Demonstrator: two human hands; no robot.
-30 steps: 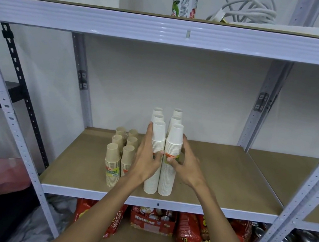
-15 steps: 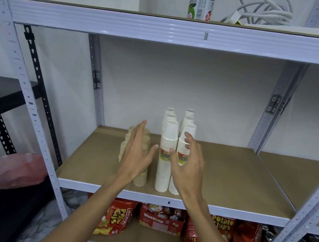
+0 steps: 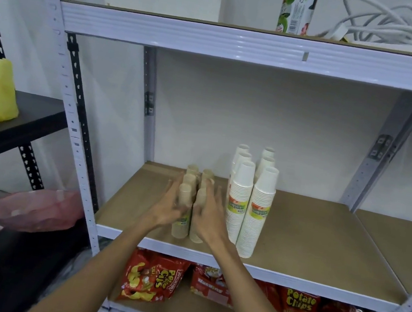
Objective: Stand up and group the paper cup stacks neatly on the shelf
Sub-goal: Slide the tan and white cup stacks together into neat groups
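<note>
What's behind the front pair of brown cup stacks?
Behind the front brown stacks more brown stack tops show, in two rows. The left hand and right hand cover their lower parts, so exact count and contact are unclear.

The shelf [image 3: 307,240] carries two groups of upright cup stacks. The white cup stacks [image 3: 248,205] stand in two rows near the shelf's middle. The brown cup stacks [image 3: 197,181], shorter, stand just left of the white group. The left hand [image 3: 169,209] presses the brown group's left side; the right hand [image 3: 207,217] presses its right side, fingers extended. Below the shelf lie red chip bags [image 3: 154,279].
</note>
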